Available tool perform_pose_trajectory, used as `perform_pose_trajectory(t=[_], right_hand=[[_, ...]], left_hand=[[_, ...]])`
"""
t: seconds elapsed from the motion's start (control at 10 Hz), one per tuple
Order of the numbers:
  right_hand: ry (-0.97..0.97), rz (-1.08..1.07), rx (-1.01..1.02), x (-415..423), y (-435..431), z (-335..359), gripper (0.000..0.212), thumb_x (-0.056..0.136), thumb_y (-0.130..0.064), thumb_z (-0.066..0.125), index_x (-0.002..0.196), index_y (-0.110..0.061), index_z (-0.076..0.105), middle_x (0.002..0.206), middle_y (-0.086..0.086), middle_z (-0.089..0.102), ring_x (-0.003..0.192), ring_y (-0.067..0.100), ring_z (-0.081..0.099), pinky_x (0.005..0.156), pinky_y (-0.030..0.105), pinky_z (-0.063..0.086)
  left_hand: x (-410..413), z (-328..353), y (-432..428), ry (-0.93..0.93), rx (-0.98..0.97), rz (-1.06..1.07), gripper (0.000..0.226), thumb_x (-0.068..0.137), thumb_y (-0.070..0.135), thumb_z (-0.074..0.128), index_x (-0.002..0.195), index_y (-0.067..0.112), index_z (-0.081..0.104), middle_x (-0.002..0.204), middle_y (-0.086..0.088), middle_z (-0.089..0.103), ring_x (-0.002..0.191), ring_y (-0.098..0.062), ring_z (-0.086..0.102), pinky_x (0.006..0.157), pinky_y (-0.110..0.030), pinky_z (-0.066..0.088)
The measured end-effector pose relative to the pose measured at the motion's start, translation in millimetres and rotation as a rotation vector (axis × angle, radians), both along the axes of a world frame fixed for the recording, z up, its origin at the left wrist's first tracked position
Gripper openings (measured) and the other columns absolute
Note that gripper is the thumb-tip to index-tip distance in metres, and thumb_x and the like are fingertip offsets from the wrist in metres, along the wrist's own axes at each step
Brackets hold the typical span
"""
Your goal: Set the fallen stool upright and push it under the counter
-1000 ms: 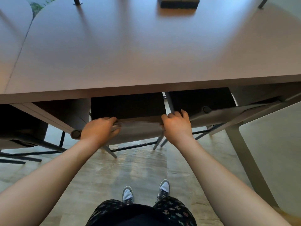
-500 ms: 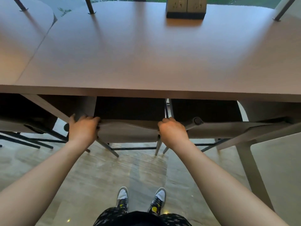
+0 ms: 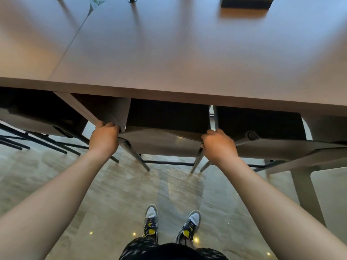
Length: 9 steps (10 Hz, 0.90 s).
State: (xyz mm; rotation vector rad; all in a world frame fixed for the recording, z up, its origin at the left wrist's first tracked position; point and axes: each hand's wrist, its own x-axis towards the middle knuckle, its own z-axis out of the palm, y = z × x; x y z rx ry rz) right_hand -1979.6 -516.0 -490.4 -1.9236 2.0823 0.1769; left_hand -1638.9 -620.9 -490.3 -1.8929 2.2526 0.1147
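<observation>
The stool (image 3: 161, 142) stands upright on its grey legs, with a grey seat front and a dark top. Most of the seat lies beneath the brown counter (image 3: 187, 72); only the near edge sticks out. My left hand (image 3: 104, 138) grips the seat's left near corner. My right hand (image 3: 217, 145) grips its right near corner. The stool's far half is hidden by the counter top.
A second stool (image 3: 277, 147) stands close on the right, another stool (image 3: 35, 122) on the left, both under the counter. A slanted counter support (image 3: 93, 111) runs beside my left hand, a grey leg (image 3: 306, 192) at right. A dark box (image 3: 246, 3) sits on top. My shoes (image 3: 169, 224) stand on the stone floor.
Both hands have pushed the stool farther under the counter. My left hand slid out to the seat's left corner. The view has shifted, so the counter edge now sits lower in view.
</observation>
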Motion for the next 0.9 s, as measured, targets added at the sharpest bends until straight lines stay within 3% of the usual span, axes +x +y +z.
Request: perform_pose_trajectory(t=[0.3,0.4,0.5,0.7,0.8,0.9], right_hand=[[0.065,-0.082,-0.024,10,2,-2,0.016,0.094,-0.023,0.068,0.109,-0.018,0.07,0.11,0.002,0.066,0.12,0.032,0.055,0.079,0.045,0.059],[0.088,-0.088,-0.046,12,4,0,0.016,0.097,-0.028,0.068,0.109,-0.019,0.07,0.11,0.001,0.066,0.115,0.032,0.056,0.073,0.042,0.056],[0.115,-0.079,-0.055,12,6,-1,0.015,0.097,-0.027,0.068,0.108,-0.017,0.069,0.107,0.001,0.063,0.108,0.03,0.056,0.068,0.04,0.052],[0.135,-0.118,-0.038,17,7,2,0.015,0.096,-0.014,0.065,0.111,-0.015,0.07,0.109,0.002,0.064,0.109,0.031,0.055,0.073,0.041,0.056],[0.146,-0.127,-0.035,19,7,4,0.018,0.097,-0.02,0.066,0.114,-0.016,0.07,0.112,0.003,0.065,0.11,0.031,0.055,0.078,0.042,0.056],[0.174,-0.105,-0.045,16,5,5,0.04,0.1,-0.05,0.056,0.125,-0.021,0.068,0.124,0.002,0.066,0.12,0.03,0.054,0.096,0.045,0.047]], left_hand=[[3,-6,-2,0.013,-0.011,-0.04,0.03,0.087,-0.005,0.068,0.114,0.006,0.071,0.107,-0.014,0.07,0.123,-0.044,0.051,0.089,-0.05,0.058],[6,-9,-2,0.028,-0.019,-0.048,0.03,0.087,-0.003,0.07,0.115,0.008,0.074,0.106,-0.011,0.073,0.126,-0.044,0.05,0.088,-0.05,0.059],[8,-14,-4,0.063,-0.053,-0.07,0.032,0.085,-0.007,0.07,0.114,0.007,0.075,0.101,-0.012,0.075,0.121,-0.046,0.05,0.082,-0.05,0.059],[10,-15,-7,0.08,-0.054,-0.1,0.032,0.081,-0.01,0.073,0.111,0.003,0.075,0.099,-0.014,0.076,0.115,-0.044,0.052,0.081,-0.051,0.06],[10,-10,-9,0.083,-0.028,-0.097,0.032,0.081,-0.011,0.072,0.11,0.002,0.074,0.1,-0.014,0.075,0.118,-0.044,0.051,0.08,-0.052,0.06],[7,-9,-11,0.084,-0.014,-0.096,0.034,0.087,-0.001,0.071,0.12,0.008,0.071,0.112,-0.012,0.073,0.122,-0.041,0.048,0.089,-0.053,0.056]])
